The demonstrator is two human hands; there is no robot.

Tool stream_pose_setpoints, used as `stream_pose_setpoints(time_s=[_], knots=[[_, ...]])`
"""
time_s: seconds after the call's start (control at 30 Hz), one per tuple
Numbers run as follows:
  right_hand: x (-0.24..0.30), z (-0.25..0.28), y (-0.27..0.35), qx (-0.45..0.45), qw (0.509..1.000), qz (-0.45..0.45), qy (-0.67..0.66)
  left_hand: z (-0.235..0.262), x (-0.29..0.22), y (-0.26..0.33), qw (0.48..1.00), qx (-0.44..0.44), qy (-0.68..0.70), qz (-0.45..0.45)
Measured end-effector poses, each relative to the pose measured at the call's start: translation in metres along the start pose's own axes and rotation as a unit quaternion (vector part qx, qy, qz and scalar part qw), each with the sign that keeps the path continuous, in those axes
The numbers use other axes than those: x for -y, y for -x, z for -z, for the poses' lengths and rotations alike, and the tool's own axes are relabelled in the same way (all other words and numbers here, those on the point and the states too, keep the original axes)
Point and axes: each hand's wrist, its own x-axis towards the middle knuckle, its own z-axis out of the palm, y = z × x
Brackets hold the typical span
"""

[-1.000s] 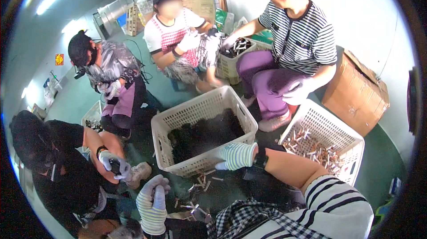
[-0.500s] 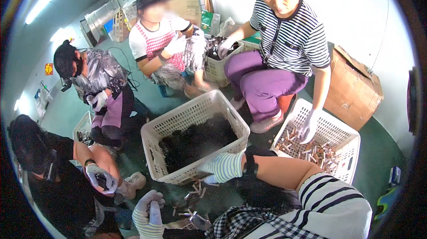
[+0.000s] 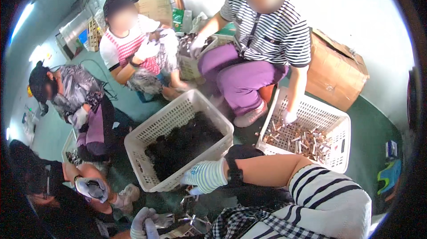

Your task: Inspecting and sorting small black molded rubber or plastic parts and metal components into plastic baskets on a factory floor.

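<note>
The right hand (image 3: 206, 177) is just beside the near side of a white basket (image 3: 135, 156) of black stuff (image 3: 184, 144) on the floor (image 3: 378, 130), the left hand (image 3: 144, 225) curls near metal parts (image 3: 194, 222), and I cannot tell whether either grip is closed on anything.

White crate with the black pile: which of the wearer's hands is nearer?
Right. The right hand is beside the near wall of the white crate, contact unclear; the left hand is farther off, below it in view.
</note>
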Motion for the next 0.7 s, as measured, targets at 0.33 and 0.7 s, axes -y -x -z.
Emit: stream_pose_setpoints(time_s=[0.33, 0.7], knots=[[-0.019, 0.015, -0.008, 0.004, 0.993, 0.001, -0.122, 0.002, 0.004, -0.004, 0.997, 0.011, -0.058, -0.040], [-0.024, 0.028, -0.011, 0.008, 0.991, 0.010, -0.131, 0.010, 0.014, -0.008, 0.996, 0.028, -0.056, -0.066]])
